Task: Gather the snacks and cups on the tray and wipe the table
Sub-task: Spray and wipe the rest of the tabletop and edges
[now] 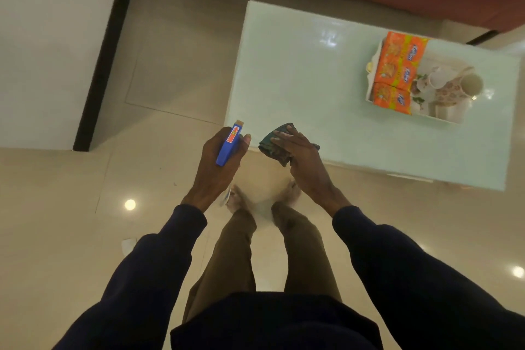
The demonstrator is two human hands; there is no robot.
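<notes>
Cloth [268, 148], spray bottle [228, 148] in hands [216, 167] [297, 158]

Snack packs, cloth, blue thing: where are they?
snack packs [397, 71]: head view, front of the middle orange pack.
cloth [272, 152]: head view, dark fold near its left edge.
blue thing [227, 150]: head view, blue side below the red label.

Open tabletop [298, 79] at left, tray [368, 94] (apparently packed) blocking right end
</notes>
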